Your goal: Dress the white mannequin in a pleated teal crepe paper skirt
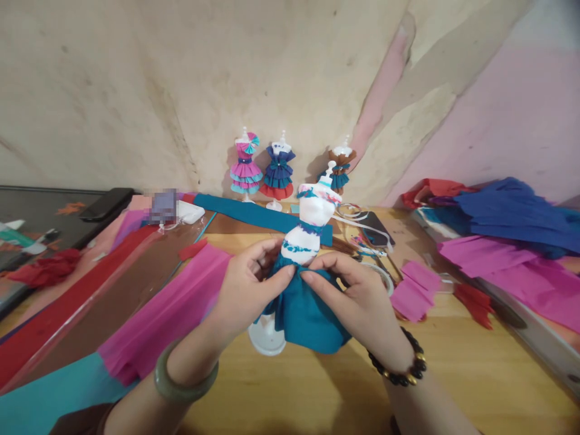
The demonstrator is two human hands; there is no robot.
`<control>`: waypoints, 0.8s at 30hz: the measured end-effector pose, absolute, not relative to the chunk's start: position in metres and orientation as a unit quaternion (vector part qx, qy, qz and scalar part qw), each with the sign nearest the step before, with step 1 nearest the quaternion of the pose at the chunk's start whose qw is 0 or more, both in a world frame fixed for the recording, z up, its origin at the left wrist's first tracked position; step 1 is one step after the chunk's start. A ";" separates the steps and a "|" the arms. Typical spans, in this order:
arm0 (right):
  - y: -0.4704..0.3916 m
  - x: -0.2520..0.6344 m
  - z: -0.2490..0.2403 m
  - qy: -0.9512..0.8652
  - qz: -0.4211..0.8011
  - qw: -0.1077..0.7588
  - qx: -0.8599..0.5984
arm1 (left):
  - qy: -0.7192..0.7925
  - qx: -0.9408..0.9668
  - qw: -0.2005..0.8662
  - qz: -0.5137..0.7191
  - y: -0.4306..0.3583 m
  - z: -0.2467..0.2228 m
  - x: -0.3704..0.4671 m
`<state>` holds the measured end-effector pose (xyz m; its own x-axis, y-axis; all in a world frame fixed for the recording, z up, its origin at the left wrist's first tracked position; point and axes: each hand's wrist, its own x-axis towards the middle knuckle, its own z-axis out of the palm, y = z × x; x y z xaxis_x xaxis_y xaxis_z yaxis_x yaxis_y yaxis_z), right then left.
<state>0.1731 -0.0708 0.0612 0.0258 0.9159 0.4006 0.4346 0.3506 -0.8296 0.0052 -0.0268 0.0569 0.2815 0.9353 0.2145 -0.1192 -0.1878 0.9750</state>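
A small white dress-form mannequin (315,211) leans to the right in front of me, with bits of coloured paper stuck round its neckline, waist and hips. Teal crepe paper (312,320) hangs from its hips like a gathered skirt. My left hand (254,290) pinches the paper's top edge between thumb and fingers at the left of the hips. Close beside it, my right hand (353,296) pinches the same edge, thumb tip near the other thumb. The mannequin's round white base (267,338) shows below the paper; most of the stand is hidden.
Behind stand three dressed mannequins: a pink one (246,166), a navy one (278,169) and a brown one (342,160). A teal strip (244,212) lies across the table. Pink paper (181,302) is at left, a blue paper stack (516,211) at right, a phone (378,229) behind.
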 end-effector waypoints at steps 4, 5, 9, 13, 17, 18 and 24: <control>-0.070 0.172 0.061 -0.653 0.232 0.494 -0.525 | 0.340 0.594 0.537 0.493 -0.028 0.058 0.006; -0.070 0.171 0.061 -0.653 0.230 0.494 -0.526 | 0.342 0.592 0.537 0.493 -0.028 0.058 0.006; -0.070 0.171 0.060 -0.651 0.225 0.497 -0.527 | 0.342 0.586 0.547 0.490 -0.029 0.059 0.006; -0.071 0.170 0.059 -0.646 0.218 0.505 -0.529 | 0.327 0.587 0.556 0.489 -0.030 0.060 0.007; -0.071 0.169 0.059 -0.645 0.206 0.514 -0.527 | 0.330 0.589 0.551 0.490 -0.032 0.061 0.007; -0.071 0.169 0.059 -0.644 0.206 0.515 -0.527 | 0.332 0.588 0.550 0.491 -0.032 0.061 0.007; -0.071 0.169 0.057 -0.634 0.217 0.518 -0.531 | 0.327 0.590 0.551 0.492 -0.032 0.061 0.007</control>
<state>0.1687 -0.0706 0.0566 0.1010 0.8988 0.4266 0.4485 0.3416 -0.8259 0.0067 -0.0318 0.0614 0.3034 0.9269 0.2208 -0.1560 -0.1803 0.9712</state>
